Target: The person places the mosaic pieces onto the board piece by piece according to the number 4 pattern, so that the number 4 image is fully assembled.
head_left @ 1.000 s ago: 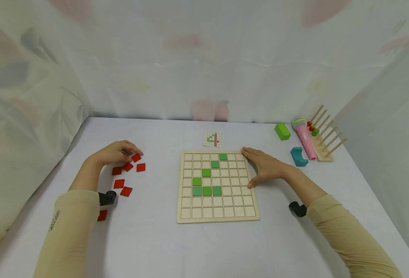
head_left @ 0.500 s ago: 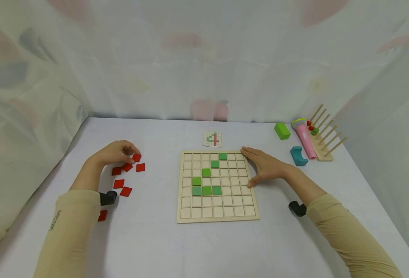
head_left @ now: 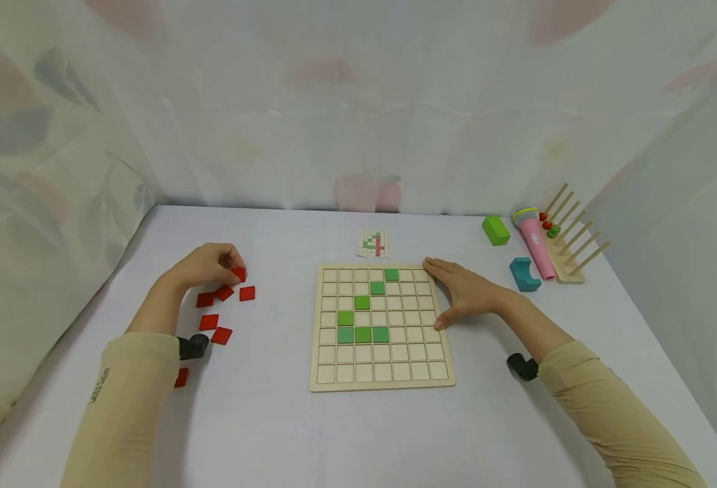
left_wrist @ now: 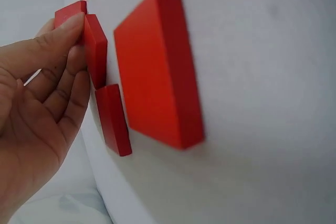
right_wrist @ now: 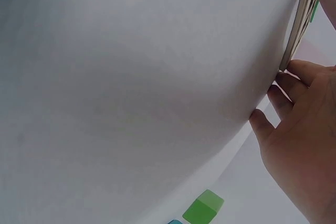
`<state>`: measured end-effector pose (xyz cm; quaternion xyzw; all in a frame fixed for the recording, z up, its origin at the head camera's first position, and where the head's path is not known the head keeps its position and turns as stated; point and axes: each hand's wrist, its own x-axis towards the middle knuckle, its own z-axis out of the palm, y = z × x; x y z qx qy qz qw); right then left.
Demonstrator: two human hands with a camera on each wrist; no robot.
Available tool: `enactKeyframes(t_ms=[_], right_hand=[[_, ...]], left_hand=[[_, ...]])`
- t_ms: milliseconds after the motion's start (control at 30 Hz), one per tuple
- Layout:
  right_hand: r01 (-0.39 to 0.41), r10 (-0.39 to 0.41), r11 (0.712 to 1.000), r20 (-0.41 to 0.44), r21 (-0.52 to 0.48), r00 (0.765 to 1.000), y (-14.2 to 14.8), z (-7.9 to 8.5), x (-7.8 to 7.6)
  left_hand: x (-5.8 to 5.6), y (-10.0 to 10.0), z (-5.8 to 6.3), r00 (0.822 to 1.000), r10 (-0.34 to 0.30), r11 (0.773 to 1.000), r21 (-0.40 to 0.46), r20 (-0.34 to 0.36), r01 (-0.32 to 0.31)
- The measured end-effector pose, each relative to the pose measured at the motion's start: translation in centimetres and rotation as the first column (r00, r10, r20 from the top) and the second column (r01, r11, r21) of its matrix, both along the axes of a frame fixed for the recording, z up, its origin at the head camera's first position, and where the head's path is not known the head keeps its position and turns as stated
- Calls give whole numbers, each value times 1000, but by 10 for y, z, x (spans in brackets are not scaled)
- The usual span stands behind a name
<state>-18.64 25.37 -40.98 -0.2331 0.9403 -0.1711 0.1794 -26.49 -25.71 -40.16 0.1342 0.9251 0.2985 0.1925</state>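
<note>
At the left of the table my left hand pinches a red square tile between thumb and fingers; the left wrist view shows the thumb on this tile. Other red tiles lie loose just below and beside that hand. A wooden grid board sits at the centre, with several green tiles in its squares. My right hand rests along the board's right edge, thumb and fingers spread. In the right wrist view, fingertips of the right hand touch the board's edge.
Behind the board lies a small pattern card. Further right are a green block, a teal curved block, a pink toy microphone and a wooden peg stand. Cloth curtains surround the table.
My left fingers have closed on a red tile, which is now slightly raised and tilted. The right hand and the board have stayed in place.
</note>
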Motion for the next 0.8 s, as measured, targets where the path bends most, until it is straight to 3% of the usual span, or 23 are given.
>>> enactKeyframes(t_ms=[267, 400, 600, 800], right_hand=[[-3, 3, 1000, 1, -12, 1000, 1, 1, 1], [-5, 5, 1000, 0, -10, 1000, 1, 0, 1], [-8, 8, 1000, -3, -8, 1000, 1, 0, 0], [-3, 3, 1000, 0, -6, 1000, 1, 0, 0]], left_hand=[[1, 10, 3, 999, 14, 1000, 14, -35, -13], [1, 20, 3, 997, 50, 999, 15, -63, -50], [2, 41, 8, 987, 112, 991, 82, -116, -103], [0, 69, 15, 982, 128, 983, 145, -137, -108]])
